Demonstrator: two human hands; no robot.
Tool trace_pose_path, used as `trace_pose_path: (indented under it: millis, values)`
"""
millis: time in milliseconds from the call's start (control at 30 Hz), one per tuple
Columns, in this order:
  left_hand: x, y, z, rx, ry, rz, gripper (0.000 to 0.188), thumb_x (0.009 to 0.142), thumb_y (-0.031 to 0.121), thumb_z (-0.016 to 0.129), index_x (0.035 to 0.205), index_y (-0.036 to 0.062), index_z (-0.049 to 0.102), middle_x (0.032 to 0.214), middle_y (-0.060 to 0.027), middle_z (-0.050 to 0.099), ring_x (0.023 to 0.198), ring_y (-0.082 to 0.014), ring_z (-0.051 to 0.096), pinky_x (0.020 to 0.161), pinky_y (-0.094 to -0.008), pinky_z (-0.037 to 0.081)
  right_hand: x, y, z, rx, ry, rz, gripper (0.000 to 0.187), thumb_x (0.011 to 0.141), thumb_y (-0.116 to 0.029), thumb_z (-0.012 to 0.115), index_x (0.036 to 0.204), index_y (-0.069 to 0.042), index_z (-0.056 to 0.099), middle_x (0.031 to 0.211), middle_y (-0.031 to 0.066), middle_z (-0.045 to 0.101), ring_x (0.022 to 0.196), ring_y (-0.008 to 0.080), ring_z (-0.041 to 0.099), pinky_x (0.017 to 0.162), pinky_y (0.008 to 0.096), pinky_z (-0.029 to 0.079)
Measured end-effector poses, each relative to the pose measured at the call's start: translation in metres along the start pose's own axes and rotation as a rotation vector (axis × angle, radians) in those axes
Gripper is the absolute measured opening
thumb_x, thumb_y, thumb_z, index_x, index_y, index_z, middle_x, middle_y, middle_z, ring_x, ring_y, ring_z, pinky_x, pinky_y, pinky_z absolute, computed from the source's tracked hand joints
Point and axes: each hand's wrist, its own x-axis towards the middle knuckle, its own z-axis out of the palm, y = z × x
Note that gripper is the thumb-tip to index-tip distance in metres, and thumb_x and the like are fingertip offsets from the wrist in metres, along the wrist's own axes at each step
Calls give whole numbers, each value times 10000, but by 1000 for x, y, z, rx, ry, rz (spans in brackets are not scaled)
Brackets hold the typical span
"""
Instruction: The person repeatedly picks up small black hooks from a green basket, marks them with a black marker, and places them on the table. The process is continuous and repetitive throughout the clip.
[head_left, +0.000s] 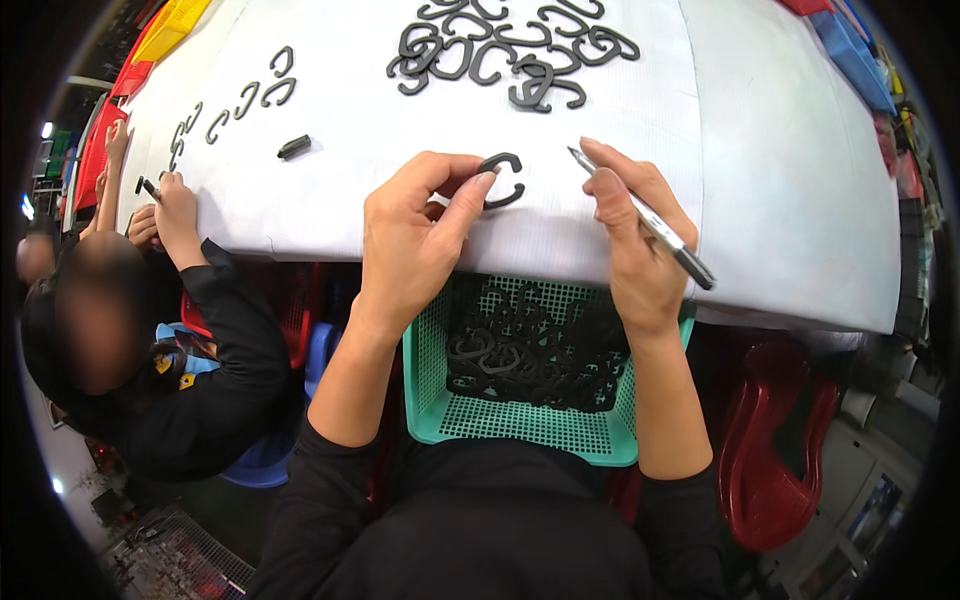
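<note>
The person's left hand rests at the near edge of the white table, its fingers pinching a black C-shaped clip against the cloth. The clip lies flat, just beyond the thumb, with its open side facing right. The right hand is near it on the right, fingers closed around a pen with a silver barrel and a black end. The pen tip points up and left toward the clip but stands apart from it; the black end sticks out past the back of the hand.

Below the table edge, between the two forearms, a green mesh basket sits in the person's lap, holding a heap of the same black clips. Further out on the table, a loose pile of clips lies well apart from the hands. To the left, a few more clips lie in a rough row, and a small black cap rests near them.

On the left side, another person in a black sleeve leans over the table, one hand holding a pen at the edge. A red chair stands low on the right. Red, yellow and blue bins edge the far corners.
</note>
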Motion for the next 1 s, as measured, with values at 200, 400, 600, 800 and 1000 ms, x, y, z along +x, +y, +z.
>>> trace_pose_path:
  millis: [200, 400, 600, 800, 1000]
  values:
    - [-16, -7, 6, -8, 101, 57, 129, 870, 50, 649, 969, -28, 673, 739, -26, 638, 609, -38, 541, 529, -167, 414, -22, -14, 11, 244, 55, 236, 164, 828, -74, 708, 807, -3, 561, 680, 46, 617, 567, 45, 539, 495, 160, 402]
    - [-19, -18, 10, -26, 185, 156, 91, 793, 21, 704, 882, 7, 694, 763, -51, 659, 610, -83, 597, 530, -197, 459, -23, -9, 29, 245, 94, 185, 199, 818, -52, 711, 748, -26, 527, 615, 14, 578, 528, 8, 481, 451, 158, 351]
    - [-21, -23, 12, -43, 210, 205, 86, 778, 17, 714, 859, 12, 688, 720, -29, 631, 582, -69, 567, 506, -193, 437, -22, -6, 39, 128, 90, 153, 217, 796, -18, 700, 687, -30, 513, 594, 3, 570, 509, 2, 464, 437, 168, 342]
    - [-20, -25, 13, -6, 243, 261, 91, 749, 14, 729, 833, 18, 693, 676, -27, 613, 537, -68, 529, 474, -197, 410, -22, -8, 43, 85, 86, 191, 216, 816, -37, 695, 699, -45, 514, 618, -22, 527, 542, 10, 437, 478, 173, 321]
    - [-19, -29, 14, -16, 262, 299, 97, 737, 15, 738, 823, 26, 696, 659, -24, 609, 509, -70, 516, 447, -203, 394, -23, -9, 44, 79, 80, 215, 209, 828, -40, 690, 714, -53, 516, 638, -32, 509, 562, 15, 419, 501, 173, 312]
